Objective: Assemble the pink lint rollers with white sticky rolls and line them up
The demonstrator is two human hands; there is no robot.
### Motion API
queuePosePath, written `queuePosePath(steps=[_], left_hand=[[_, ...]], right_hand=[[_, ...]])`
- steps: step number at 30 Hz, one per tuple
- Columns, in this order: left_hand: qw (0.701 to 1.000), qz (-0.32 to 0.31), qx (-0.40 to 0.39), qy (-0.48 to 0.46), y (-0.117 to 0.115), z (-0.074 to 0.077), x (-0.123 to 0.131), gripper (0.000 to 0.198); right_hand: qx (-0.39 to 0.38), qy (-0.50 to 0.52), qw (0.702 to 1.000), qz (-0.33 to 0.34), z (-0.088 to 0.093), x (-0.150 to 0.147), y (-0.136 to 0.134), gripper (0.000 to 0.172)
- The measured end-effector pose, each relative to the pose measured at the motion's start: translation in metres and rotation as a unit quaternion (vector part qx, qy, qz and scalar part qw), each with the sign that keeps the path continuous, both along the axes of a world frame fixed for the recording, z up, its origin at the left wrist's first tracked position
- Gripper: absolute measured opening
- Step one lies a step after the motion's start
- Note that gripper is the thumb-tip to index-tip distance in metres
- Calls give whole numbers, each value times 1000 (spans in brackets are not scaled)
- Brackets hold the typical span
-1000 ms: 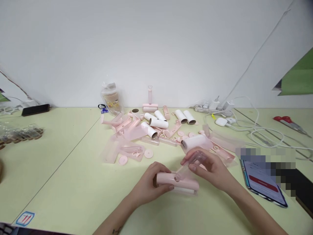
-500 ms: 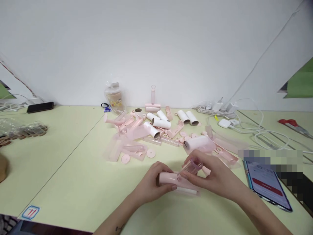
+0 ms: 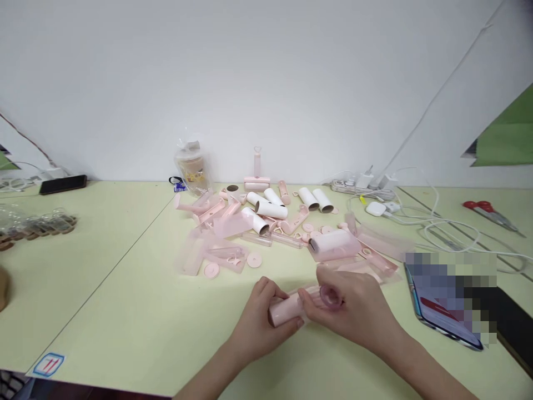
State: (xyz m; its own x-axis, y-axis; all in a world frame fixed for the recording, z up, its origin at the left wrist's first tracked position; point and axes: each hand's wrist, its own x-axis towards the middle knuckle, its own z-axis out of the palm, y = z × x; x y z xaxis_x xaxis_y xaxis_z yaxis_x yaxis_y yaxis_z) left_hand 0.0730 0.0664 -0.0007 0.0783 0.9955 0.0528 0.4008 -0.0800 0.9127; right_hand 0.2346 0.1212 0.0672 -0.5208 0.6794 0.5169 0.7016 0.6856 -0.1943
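Left hand [image 3: 262, 319] and right hand [image 3: 353, 305] close around a pink roller [image 3: 287, 310] and tube

A person grasps the pink roller by its left end, fingers over the far side and thumb along the near side, at the near middle of a pale green table [image 3: 125, 311]. The right hand clasps a clear pink tube [image 3: 331, 298] across the roller's right part; whether the two are joined cannot be told.

From the left, small clear-and-brown items [image 3: 39, 225] sit in a row, a hand-marked label [image 3: 49, 364] lies at the near edge, and a dark phone [image 3: 63, 184] rests by the wall. A bagged cup [image 3: 194, 169] stands far left of center, beside loose pink parts [image 3: 210, 212] and a pink disc [image 3: 211, 270]. Behind them, an upright roller [image 3: 257, 180] stands near the wall; white rolls [image 3: 271, 209] lie among the pieces. A wrapped roll [image 3: 331, 243] lies just beyond the right hand. Farther right come a power strip [image 3: 362, 190], a white charger [image 3: 376, 209], tangled cables [image 3: 441, 225], a partly blurred phone [image 3: 447, 311] and red-handled scissors [image 3: 485, 210].
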Motion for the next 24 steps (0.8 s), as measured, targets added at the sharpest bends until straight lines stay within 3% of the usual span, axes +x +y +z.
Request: queuePosePath(steps=[11,18,22,24], left_hand=[[999,-25,5,-34,2,-5,-6,24],[999,-36,6,-31,2,-10,-8,26],[999,-12,-22,-44,1,8,-6,75],[997,-15,-4,-75,3,23,-5,85]], right_hand=[[-183,-81,979,40,6,-8,18,38],[-178,-79,981,22,-3,-13,14,37],[-207,-60,976,6,-5,-9,9,39],[-243,-53,968,36,-3,0,8,35]])
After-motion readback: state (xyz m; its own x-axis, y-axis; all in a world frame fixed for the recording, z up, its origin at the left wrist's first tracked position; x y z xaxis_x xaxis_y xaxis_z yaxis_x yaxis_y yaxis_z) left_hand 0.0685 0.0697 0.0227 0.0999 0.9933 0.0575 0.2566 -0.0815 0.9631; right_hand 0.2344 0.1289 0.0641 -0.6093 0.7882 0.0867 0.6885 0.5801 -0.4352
